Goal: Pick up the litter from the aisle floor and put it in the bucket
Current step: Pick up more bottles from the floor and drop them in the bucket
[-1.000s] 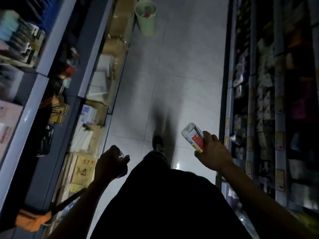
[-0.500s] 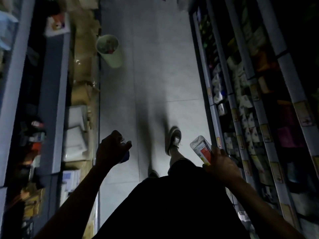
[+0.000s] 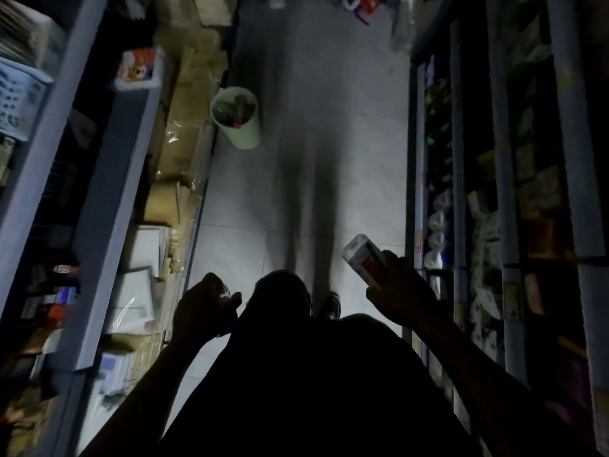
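A pale green bucket (image 3: 245, 135) stands on the aisle floor ahead, against the left shelving, with litter inside. My right hand (image 3: 400, 293) grips a white carton with a red and orange label (image 3: 362, 258), held up at waist height on the right. My left hand (image 3: 204, 305) is curled round a small piece of litter (image 3: 226, 293), of which only a pale glint and a blue edge show. Both hands are well short of the bucket.
Shelving (image 3: 99, 206) with cardboard boxes (image 3: 179, 153) and white packs lines the left side. Stocked shelves (image 3: 461, 192) run along the right. Coloured items (image 3: 359, 4) lie at the aisle's far end. My shoe (image 3: 329, 305) is on the grey tiled floor (image 3: 313, 159).
I have walked forward along the aisle, so the bucket is nearer and lower in view. Both hands keep hold of their litter.
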`<state>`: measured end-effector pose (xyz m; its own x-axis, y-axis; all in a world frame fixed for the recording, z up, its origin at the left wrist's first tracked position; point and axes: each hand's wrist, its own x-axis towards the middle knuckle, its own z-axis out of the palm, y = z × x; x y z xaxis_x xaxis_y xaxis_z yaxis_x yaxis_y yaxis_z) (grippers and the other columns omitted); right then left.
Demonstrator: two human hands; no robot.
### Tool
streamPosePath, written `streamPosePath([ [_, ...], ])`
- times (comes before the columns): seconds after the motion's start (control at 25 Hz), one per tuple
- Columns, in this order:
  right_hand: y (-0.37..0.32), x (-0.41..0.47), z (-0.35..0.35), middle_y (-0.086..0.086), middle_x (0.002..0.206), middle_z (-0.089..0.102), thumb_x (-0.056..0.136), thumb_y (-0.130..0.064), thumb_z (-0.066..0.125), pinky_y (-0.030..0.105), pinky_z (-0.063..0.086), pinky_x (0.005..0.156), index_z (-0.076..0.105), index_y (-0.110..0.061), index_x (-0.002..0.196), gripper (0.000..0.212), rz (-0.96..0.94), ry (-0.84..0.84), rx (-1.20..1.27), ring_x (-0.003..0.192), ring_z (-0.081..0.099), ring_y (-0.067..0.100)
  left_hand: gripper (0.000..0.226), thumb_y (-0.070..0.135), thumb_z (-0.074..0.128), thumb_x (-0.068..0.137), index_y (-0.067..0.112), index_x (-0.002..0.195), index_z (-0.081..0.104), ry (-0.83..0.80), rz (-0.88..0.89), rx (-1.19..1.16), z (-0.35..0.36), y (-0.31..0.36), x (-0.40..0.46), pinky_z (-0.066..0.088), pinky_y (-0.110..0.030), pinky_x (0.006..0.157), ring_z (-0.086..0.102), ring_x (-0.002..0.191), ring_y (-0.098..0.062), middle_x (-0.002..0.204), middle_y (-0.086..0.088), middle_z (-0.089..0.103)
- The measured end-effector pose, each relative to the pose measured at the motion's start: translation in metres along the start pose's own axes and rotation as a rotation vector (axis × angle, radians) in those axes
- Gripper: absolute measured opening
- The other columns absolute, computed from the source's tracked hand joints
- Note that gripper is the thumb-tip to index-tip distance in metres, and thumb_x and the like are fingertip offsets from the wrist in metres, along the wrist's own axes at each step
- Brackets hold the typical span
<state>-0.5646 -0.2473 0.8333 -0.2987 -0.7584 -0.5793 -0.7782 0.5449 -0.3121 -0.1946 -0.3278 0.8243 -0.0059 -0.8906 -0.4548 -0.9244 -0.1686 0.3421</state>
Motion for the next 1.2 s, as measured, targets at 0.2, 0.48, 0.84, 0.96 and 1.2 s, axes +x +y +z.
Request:
streamPosePath([
  [0.2, -0.064, 0.112, -0.062, 0.003, 0.106, 0.051, 0.074, -0.043, 0.067, 0.042, 0.053, 0.074, 0.039, -0.027, 0.129, 0.063, -0.099, 0.017, -0.113, 0.093, 0.060, 0.031, 0.036, 0.051, 0.077, 0.076, 0.024, 0.082, 0.053, 0.025, -0.124, -0.086, -0.019, 0.015, 0.073, 0.042, -0.031, 0.067, 0.061, 0.074, -0.019, 0.073, 0.010, 0.061],
  [0.48, -0.126, 0.219, -0.129, -0.003, 0.100, 0.048, 0.068, -0.056, 0.055, 0.037, 0.047, 0.069, 0.040, -0.029, 0.125, 0.065, -0.080, -0.009, -0.105, 0.088, 0.059, 0.026, 0.037, 0.055, 0.074, 0.074, 0.026, 0.085, 0.053, -0.004, -0.066, -0.133, -0.089, 0.074, 0.229, 0.042, -0.030, 0.065, 0.061, 0.073, -0.017, 0.074, 0.012, 0.059],
  [0.84, -0.141, 0.332, -0.206, -0.007, 0.101, 0.054, 0.065, -0.064, 0.050, 0.046, 0.057, 0.072, 0.045, -0.034, 0.122, 0.064, 0.006, 0.015, 0.025, 0.087, 0.063, 0.021, 0.038, 0.047, 0.078, 0.081, 0.019, 0.090, 0.054, 0.034, 0.171, -0.054, -0.170, 0.191, 0.431, 0.041, -0.030, 0.063, 0.060, 0.073, -0.019, 0.080, 0.004, 0.061],
  [0.96, -0.151, 0.399, -0.239, -0.006, 0.096, 0.051, 0.064, -0.060, 0.050, 0.042, 0.055, 0.069, 0.044, -0.035, 0.117, 0.059, -0.016, -0.023, 0.059, 0.082, 0.062, 0.022, 0.041, 0.052, 0.076, 0.080, 0.020, 0.091, 0.052, 0.038, 0.122, -0.006, -0.178, 0.223, 0.484, 0.041, -0.030, 0.065, 0.060, 0.075, -0.019, 0.082, 0.004, 0.061],
  [1.2, -0.211, 0.537, -0.320, -0.005, 0.104, 0.050, 0.074, -0.051, 0.066, 0.040, 0.050, 0.078, 0.042, -0.033, 0.129, 0.063, -0.087, -0.171, -0.012, 0.092, 0.059, 0.022, 0.054, 0.062, 0.076, 0.076, 0.014, 0.086, 0.051, 0.096, 0.007, -0.087, -0.196, 0.262, 0.544, 0.037, -0.031, 0.065, 0.054, 0.076, -0.018, 0.080, 0.002, 0.054],
])
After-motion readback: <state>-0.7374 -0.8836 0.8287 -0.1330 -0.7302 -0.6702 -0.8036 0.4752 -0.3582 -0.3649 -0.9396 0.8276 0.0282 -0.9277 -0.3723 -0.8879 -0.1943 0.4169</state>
